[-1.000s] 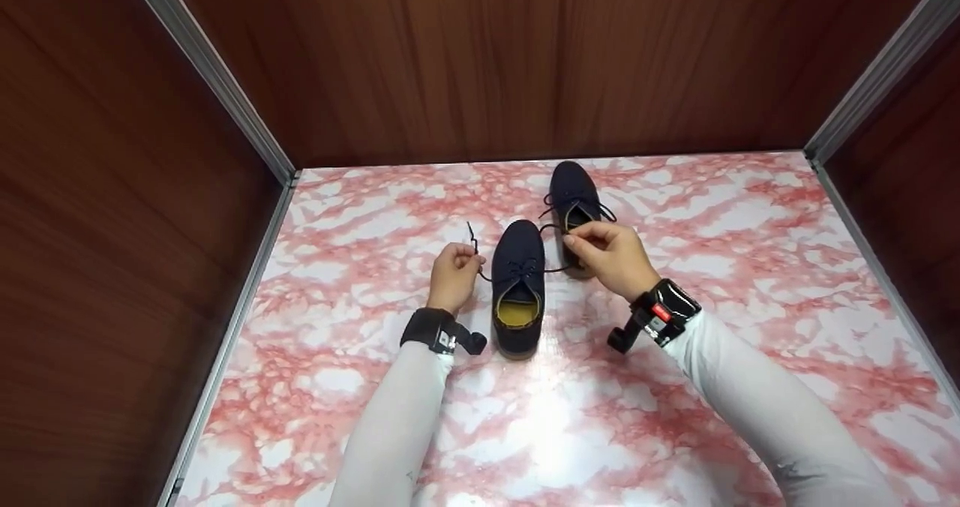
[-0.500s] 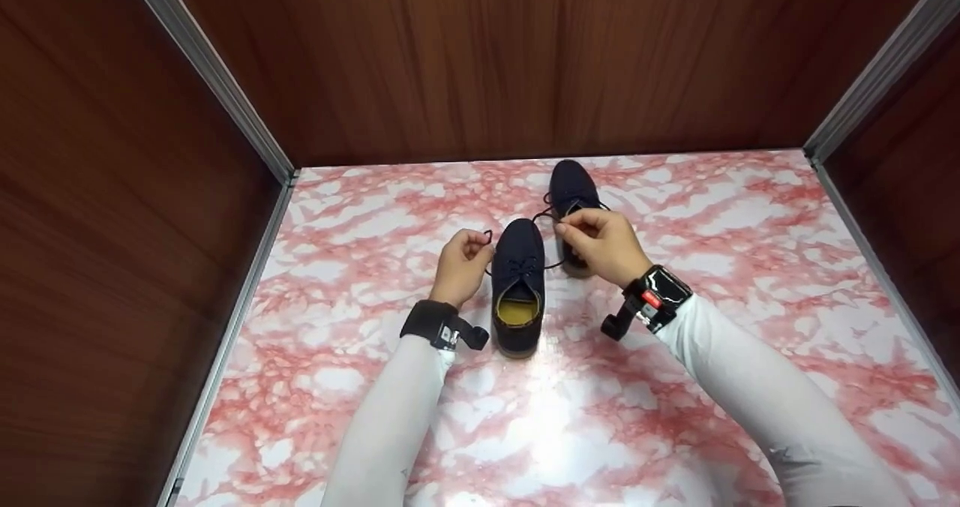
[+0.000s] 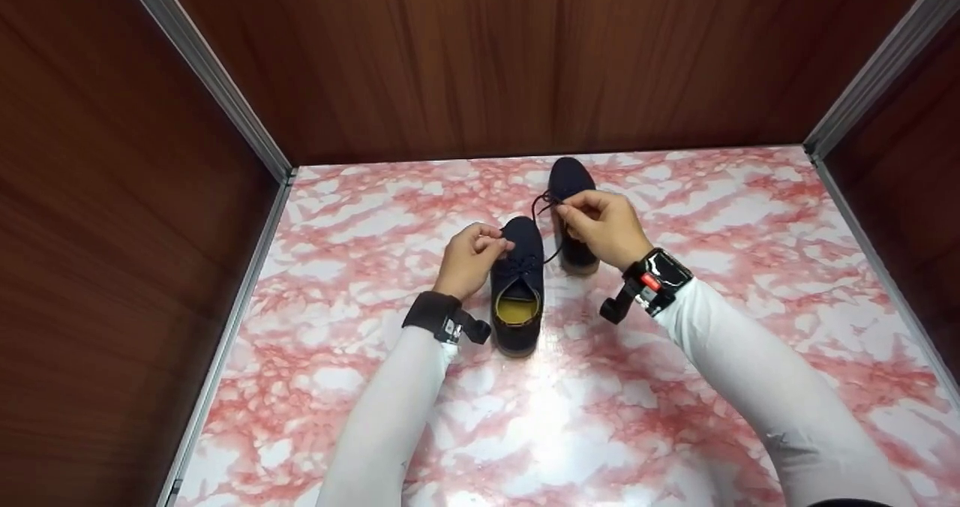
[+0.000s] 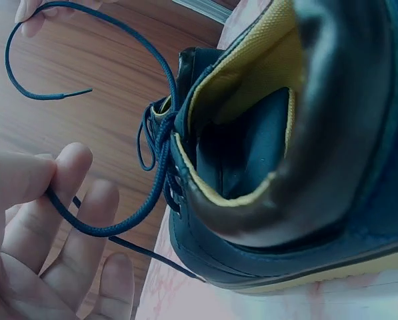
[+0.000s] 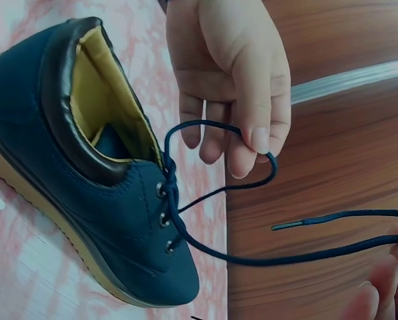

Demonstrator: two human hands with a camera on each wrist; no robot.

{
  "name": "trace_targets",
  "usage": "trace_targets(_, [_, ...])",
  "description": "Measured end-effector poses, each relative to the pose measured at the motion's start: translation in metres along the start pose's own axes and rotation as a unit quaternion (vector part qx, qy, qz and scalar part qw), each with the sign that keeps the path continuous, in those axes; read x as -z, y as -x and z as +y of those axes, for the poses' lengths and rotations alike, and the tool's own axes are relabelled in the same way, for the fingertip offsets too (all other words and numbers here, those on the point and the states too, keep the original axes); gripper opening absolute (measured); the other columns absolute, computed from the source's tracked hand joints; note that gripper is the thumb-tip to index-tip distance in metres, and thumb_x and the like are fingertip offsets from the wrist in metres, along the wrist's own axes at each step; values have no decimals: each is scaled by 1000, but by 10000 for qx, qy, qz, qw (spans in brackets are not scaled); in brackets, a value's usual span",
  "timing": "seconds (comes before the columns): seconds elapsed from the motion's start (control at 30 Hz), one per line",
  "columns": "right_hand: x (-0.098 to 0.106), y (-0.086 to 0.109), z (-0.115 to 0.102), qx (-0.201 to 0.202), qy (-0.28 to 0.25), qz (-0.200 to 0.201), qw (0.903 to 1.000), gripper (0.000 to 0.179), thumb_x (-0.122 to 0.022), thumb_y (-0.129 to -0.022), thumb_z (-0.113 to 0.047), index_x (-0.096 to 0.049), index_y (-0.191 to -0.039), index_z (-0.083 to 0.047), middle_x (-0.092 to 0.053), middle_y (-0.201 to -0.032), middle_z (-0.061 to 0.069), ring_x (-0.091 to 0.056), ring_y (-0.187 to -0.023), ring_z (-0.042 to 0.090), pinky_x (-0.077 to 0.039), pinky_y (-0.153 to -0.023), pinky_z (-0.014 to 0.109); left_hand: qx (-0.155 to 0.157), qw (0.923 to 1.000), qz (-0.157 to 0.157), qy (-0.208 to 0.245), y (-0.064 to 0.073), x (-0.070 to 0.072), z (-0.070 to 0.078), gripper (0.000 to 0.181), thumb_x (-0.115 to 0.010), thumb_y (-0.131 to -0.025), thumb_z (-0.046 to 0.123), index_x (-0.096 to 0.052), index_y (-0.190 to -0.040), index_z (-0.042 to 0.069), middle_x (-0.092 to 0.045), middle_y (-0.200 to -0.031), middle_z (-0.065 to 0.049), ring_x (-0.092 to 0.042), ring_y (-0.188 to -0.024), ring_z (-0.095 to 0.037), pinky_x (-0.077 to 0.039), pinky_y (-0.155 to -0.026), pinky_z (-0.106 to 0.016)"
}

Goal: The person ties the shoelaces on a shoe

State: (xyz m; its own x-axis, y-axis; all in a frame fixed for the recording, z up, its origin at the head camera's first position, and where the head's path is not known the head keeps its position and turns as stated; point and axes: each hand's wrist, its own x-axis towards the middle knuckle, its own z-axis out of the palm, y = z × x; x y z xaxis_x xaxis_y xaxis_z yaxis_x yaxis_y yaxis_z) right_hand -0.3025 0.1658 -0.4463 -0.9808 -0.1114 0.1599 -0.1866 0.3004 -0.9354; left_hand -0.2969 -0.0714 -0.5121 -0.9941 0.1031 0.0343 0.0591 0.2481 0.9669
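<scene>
A navy lace-up shoe [image 3: 517,338] with a yellow lining stands upright on the floor, toe pointing away. Over its left front, my left hand [image 3: 469,259] pinches one lace between thumb and forefinger. That lace [image 5: 202,123] bends into a loop from the knot to the fingers in the right wrist view. My right hand [image 3: 606,229] is to the right of the toe and pinches the other lace [image 5: 279,262], whose tipped free end hangs past the fingers. A half knot [image 4: 164,127] sits at the top of the eyelets. The right hand is cut off in both wrist views.
Behind and to the right stands a matching navy shoe [image 3: 570,177], partly covered by the right hand. The floor [image 3: 337,304] has a red and white marbled surface. Brown wood-grain panels [image 3: 480,64] rise at the back and both sides, with grey metal strips [image 3: 217,79] at the corners.
My left hand has moved right and slightly forward, over the near shoe's front, with its lace. The right hand has moved forward and a little left, still pinching its lace. Both shoes stay put.
</scene>
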Motion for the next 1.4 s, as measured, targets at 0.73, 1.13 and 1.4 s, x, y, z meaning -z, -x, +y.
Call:
trace_targets(0.73, [-27,-56,-14,323,1507,330,9875,18,-72,-98,-20,-80,-101,-4,-75,-87,6,-56,-71,1,-44,-68,15,-162,9973,384,-612,4,-2,-7,8,-71,-98,15,-73,-96,8,-78,-84,-8,-72,-76,-11,-52,-72,-19])
trace_targets(1.13, [-42,-51,-16,771,1553,-514,9835,20,-70,-101,-20,-79,-111,-6,-78,-97,13,-59,-69,0,-47,-64,15,-261,9909,827,-1032,5,-4,-16,8,-74,-94,20,-79,-95,13,-73,-87,-1,-62,-79,-10,-51,-77,-24])
trace_targets(1.4, [-23,-32,21,376,1861,-496,9806,16,-72,-99,-21,-80,-102,-7,-75,-90,7,-58,-73,5,-45,-70,18,267,9936,953,-547,1,4,-13,9,-75,-93,19,-79,-92,11,-62,-74,7,-58,-72,-9,-48,-71,-22])
